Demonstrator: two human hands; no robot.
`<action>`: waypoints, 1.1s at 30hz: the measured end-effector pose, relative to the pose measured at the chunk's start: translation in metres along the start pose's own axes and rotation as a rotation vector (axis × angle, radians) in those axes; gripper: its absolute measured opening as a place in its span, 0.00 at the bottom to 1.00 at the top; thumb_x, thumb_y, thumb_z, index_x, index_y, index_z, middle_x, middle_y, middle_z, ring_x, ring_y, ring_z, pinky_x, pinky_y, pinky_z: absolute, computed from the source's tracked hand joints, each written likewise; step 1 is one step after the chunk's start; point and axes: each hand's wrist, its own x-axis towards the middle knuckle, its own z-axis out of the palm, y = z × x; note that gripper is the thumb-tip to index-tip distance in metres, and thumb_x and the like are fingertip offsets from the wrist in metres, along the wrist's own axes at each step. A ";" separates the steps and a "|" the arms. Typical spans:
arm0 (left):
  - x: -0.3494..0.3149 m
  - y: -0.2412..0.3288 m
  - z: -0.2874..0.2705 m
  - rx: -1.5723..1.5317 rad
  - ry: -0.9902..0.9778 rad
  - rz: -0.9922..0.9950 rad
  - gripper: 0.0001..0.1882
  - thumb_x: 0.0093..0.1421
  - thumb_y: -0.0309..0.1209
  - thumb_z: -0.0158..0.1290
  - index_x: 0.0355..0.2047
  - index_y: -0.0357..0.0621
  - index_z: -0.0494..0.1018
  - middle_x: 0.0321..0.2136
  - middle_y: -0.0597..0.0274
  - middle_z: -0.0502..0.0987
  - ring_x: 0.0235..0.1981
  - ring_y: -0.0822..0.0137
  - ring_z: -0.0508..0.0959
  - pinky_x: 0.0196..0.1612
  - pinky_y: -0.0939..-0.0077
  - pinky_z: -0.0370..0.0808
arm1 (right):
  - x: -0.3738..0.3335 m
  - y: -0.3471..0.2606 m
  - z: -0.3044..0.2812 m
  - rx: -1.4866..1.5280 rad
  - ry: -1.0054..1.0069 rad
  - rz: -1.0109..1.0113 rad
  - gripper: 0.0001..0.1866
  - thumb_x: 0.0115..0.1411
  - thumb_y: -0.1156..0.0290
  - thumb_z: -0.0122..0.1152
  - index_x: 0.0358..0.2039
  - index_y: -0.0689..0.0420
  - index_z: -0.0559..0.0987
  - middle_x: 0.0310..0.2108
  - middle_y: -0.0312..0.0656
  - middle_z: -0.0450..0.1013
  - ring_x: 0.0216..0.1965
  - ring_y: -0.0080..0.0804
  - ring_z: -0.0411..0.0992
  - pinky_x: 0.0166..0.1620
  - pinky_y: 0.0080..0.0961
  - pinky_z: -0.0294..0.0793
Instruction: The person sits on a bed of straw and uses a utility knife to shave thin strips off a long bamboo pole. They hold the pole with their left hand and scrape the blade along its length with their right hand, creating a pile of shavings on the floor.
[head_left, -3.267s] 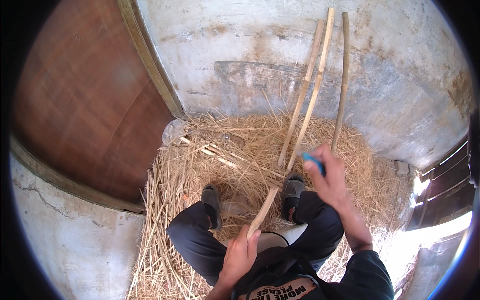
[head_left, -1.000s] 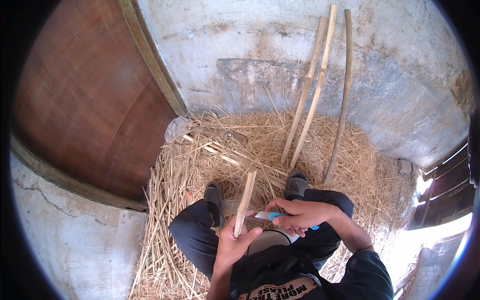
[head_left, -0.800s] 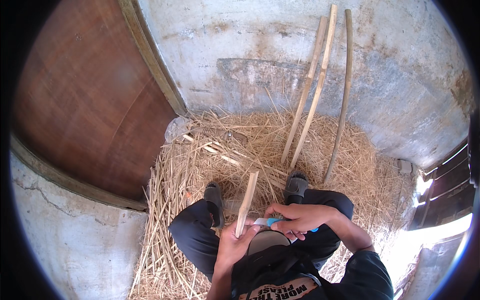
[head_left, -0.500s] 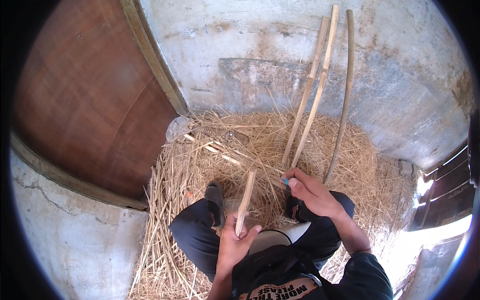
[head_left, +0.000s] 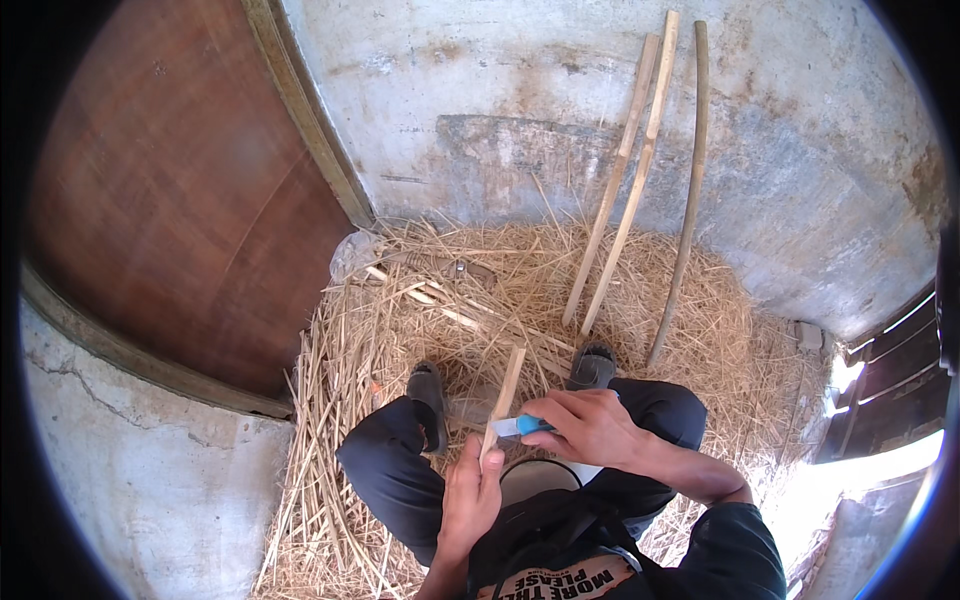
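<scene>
Head view: flat-bladed knife (head_left: 526, 425) meets slender wooden stick (head_left: 509, 382).

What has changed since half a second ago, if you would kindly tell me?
The right hand has brought the blue-handled knife leftward and closer in, its blade now at the wooden stick. The stick leans slightly further right. The left hand still grips it; the three poles stayed put.

Upper right shows three long sticks (head_left: 694, 170); lower centre, two hands (head_left: 472, 497), two shoes (head_left: 594, 367), one knife (head_left: 532, 425), one short stick (head_left: 509, 383).
</scene>
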 end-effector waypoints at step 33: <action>0.001 0.025 -0.003 0.299 0.020 0.000 0.19 0.76 0.41 0.55 0.44 0.33 0.70 0.23 0.32 0.77 0.30 0.27 0.80 0.32 0.36 0.74 | 0.002 0.002 -0.008 -0.167 0.125 0.119 0.15 0.67 0.57 0.71 0.44 0.54 0.82 0.26 0.38 0.77 0.25 0.42 0.80 0.26 0.35 0.78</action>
